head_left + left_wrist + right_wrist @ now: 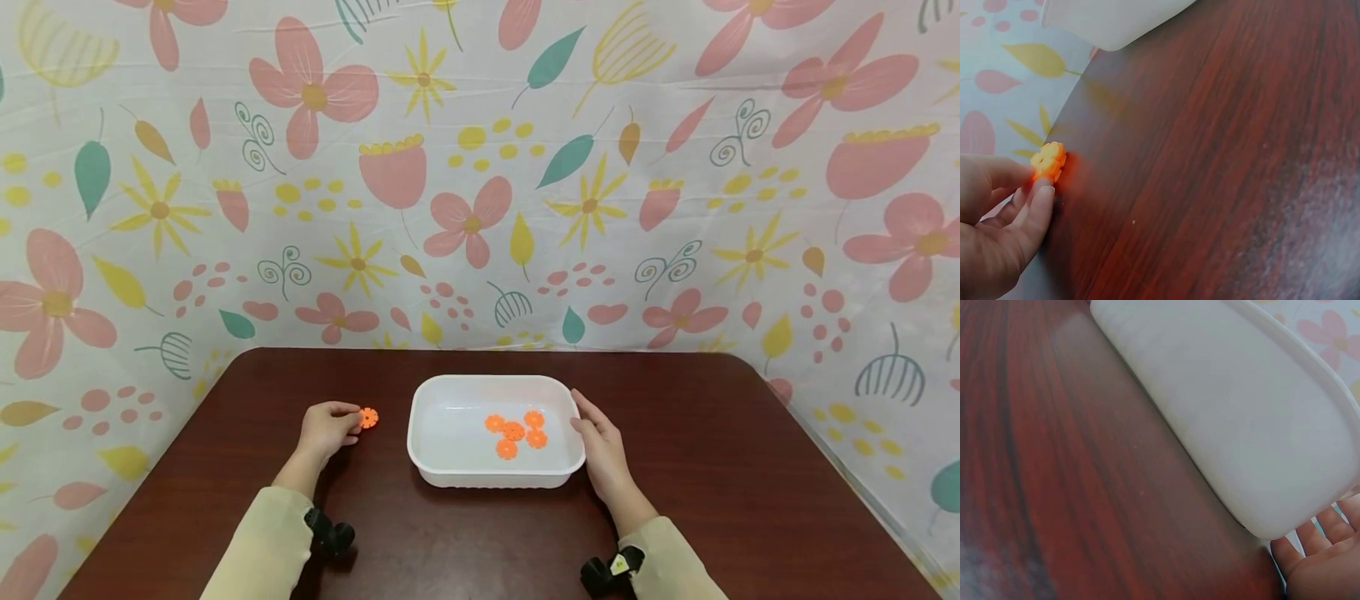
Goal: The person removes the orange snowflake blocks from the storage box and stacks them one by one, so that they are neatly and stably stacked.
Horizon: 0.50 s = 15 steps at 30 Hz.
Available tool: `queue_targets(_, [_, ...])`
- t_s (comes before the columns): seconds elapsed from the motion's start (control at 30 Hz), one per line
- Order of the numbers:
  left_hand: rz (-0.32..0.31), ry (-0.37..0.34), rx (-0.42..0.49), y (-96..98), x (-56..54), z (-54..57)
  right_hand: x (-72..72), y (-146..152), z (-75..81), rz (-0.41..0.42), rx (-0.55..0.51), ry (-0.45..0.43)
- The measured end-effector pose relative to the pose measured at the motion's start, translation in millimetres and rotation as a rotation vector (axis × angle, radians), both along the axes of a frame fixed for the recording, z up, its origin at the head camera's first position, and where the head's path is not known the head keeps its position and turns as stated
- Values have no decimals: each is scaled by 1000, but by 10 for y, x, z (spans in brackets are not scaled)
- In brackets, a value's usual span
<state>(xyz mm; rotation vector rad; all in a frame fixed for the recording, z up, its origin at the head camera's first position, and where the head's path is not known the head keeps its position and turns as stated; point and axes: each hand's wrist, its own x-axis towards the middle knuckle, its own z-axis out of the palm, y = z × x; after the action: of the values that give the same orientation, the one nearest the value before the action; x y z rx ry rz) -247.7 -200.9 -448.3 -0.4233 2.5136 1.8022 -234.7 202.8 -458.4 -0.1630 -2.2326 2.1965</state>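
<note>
In the head view my left hand [327, 429] pinches an orange notched plastic disc [368, 417], flower-like in outline, left of the white tray. The left wrist view shows that disc [1049, 161] between thumb and fingertips, just above the tabletop. Several similar orange discs [507, 450] lie grouped in the right half of the white plastic tray [442, 477]. At the tray's right end my right hand [604, 450] holds the rim, thumb toward the near side. Seen from the right wrist, its fingers [1313, 540] are against the end of the tray, partly out of frame.
The tray stands on a dark reddish-brown wooden table [480, 542] with rounded far corners. Behind and beside the table hangs a white cloth [480, 292] printed with flowers and leaves. Each wrist carries a small black camera [330, 533] on a strap.
</note>
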Motion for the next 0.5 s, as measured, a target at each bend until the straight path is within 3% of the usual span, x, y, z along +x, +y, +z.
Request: queue_targets(0.5, [44,-1,-60,52,21,32,-13,-4,-17,0,0,10])
